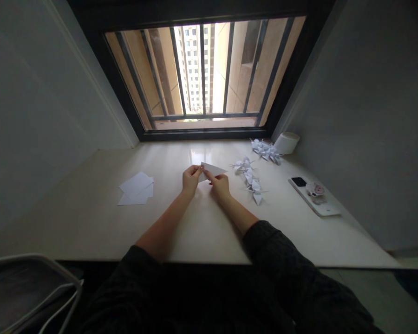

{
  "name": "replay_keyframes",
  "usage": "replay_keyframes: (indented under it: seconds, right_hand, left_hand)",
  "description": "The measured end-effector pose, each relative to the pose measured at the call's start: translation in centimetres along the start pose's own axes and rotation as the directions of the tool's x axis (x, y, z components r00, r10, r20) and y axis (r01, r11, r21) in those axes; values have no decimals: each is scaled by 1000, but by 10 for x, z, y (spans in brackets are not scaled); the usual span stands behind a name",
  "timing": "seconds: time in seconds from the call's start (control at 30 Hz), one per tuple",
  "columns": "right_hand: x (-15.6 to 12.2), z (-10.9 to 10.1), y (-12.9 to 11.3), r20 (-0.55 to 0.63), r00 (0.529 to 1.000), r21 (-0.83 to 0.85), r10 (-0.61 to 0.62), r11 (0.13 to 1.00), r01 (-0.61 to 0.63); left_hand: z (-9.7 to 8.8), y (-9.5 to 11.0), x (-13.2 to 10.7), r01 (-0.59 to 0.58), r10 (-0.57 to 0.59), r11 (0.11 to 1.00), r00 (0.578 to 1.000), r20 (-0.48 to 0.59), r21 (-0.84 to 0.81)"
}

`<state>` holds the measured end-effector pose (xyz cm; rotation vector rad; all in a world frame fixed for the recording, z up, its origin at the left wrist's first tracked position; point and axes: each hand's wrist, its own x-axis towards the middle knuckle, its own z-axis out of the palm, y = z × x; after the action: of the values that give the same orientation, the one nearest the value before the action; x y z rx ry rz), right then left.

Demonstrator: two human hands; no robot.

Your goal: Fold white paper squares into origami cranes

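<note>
I can't see all of my white paper (215, 168), because the fingers of my left hand (190, 180) and my right hand (220, 185) cover some of it. That makes the folds hard to count. The chair (77, 281) down by my left side is cut off by the edge. The little folded paper shapes (253, 183) on my right are bunched up, so I can't count them well, and neither can I count the other paper pile (265, 151) behind them, next to a round white thing (287, 143). The counter (90, 218) is smooth and shiny. The flat paper sheets (136, 189) on my left have straight sides and lie on top of each other. The phone (325, 209) far to my right is flat and pale, with a round grip on its back. My sleeves (277, 243) are dark. My paper has a sharp corner poking out past my right fingers. Both hands pinch it near its left end, with the fingertips close together, above the middle of the counter.
</note>
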<state>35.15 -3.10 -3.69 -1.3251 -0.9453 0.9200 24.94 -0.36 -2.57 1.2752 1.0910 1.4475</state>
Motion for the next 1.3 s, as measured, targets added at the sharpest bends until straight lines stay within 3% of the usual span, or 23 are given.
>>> replay_keyframes:
  seconds: [0.17,0.47,0.73,0.9,1.13,1.3]
  right_hand:
    - [-2,-5,-3,-1,998,-107,-67,992,66]
    - [-5,-9,-12,-31,998,-224,-63,973,54]
    - [-1,-6,-3,85,989,-118,-119,985,129]
    - [2,-6,-2,146,986,-45,-83,995,90]
    - [3,-9,0,130,986,-128,-108,984,125]
    - [5,-9,5,140,980,-223,-140,960,169]
  left_hand:
    - [1,2,-2,-14,14,1000,999,-49,0]
    - [2,8,-6,-59,63,997,994,-87,46]
    - [-3,4,-1,-23,29,999,983,-179,35]
    - [-5,1,2,-42,47,999,981,-190,30]
    - [-4,2,1,-51,65,996,979,-191,75]
    - [-4,2,1,-18,19,1000,983,-181,8]
